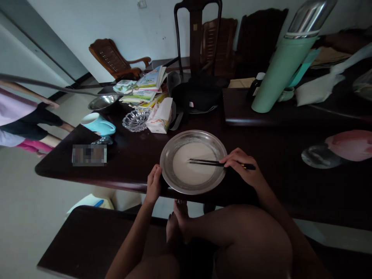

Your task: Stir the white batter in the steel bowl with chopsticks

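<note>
A round metal bowl [194, 190] stands near the table's front edge, holding a smooth whitish liquid [192, 172]. At its lower left side my left hand [154, 182] is closed against the rim, steadying the bowl, with part of its fingers hidden. My right hand [241, 164] pinches a pair of black chopsticks [207, 162] at the bowl's right side. Their tips reach into the liquid near the middle, and gold marks show towards their back ends.
Left on the dark table [130, 155] are a blue mug [97, 123], a glass dish [135, 120], a tissue box [159, 118] and books [148, 87]. A tall green thermos [279, 69] stands back right, a pink-lidded container [348, 145] nearer. Another person [23, 108] is far left.
</note>
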The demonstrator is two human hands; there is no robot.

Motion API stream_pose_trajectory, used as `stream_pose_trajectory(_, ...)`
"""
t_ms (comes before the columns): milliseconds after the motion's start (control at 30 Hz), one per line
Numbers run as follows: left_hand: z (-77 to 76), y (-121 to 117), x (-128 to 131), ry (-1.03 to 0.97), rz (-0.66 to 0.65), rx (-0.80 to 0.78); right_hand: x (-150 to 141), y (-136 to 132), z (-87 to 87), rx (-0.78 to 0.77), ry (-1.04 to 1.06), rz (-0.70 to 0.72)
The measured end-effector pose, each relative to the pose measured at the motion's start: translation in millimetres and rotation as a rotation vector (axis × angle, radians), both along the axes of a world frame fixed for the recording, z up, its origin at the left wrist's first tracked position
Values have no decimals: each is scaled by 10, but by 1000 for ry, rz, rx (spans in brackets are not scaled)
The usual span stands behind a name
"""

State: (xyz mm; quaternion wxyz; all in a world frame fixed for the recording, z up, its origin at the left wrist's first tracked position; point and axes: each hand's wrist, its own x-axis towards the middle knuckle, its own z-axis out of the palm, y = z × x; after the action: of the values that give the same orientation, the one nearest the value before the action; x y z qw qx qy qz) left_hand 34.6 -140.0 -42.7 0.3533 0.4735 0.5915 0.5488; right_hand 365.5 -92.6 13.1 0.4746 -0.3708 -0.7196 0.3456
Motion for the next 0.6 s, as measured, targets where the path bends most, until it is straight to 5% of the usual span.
stream_pose_trajectory(133,-1,-7,8,-31,-16,11,21,8,-17,-12,98,-110)
stream_pose_trajectory(300,36,-11,19,-1,-10,3,23,15,-37,22,4,15)
stream_pose_trajectory(433,26,-5,8,35,-1,-19,32,7,-26,37,94,-117)
stream_pose_trajectory(600,7,1,5,14,-12,0,14,-6,-4,11,32,18)
